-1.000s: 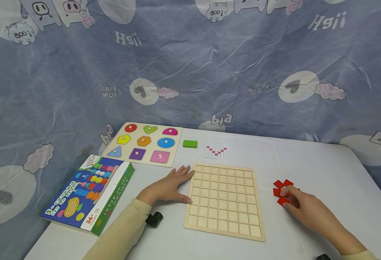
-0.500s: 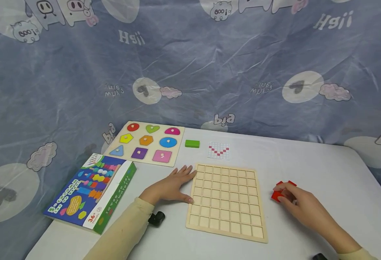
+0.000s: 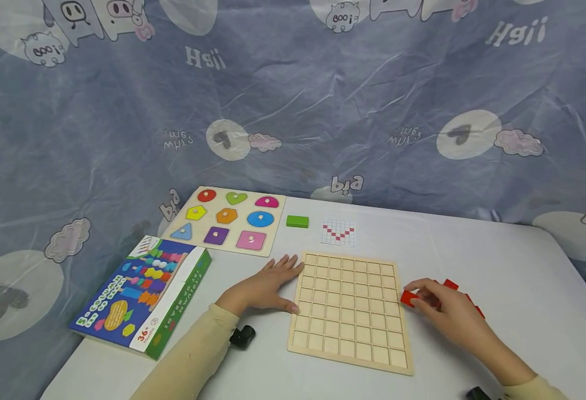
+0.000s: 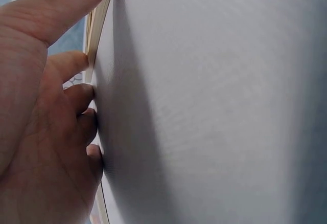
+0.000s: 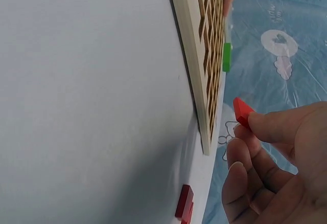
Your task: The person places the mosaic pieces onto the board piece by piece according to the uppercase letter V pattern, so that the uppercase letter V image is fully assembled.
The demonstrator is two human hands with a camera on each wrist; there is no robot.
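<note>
A wooden grid board (image 3: 350, 314) lies in the middle of the table, its square compartments bare. My left hand (image 3: 265, 286) rests at the board's left edge with fingers spread, thumb and fingertips touching the frame. Between thumb and forefinger, my right hand (image 3: 448, 311) pinches a red square tile (image 3: 408, 298), held just off the board's right edge; the right wrist view shows this tile (image 5: 242, 112) lifted above the table. Beneath and behind that hand lie more red tiles (image 3: 451, 284), partly hidden by it.
Behind the board lie a pattern card (image 3: 338, 232) with a red V and a green block (image 3: 297, 221). A shape puzzle board (image 3: 208, 222) stands back left. A blue toy box (image 3: 140, 294) lies at the left, near the left forearm. A patterned cloth (image 3: 293, 100) hangs behind.
My right hand has taken a red tile from the pile and carried it left towards the board. The left hand stays at the board's edge. The head view has shifted slightly.
</note>
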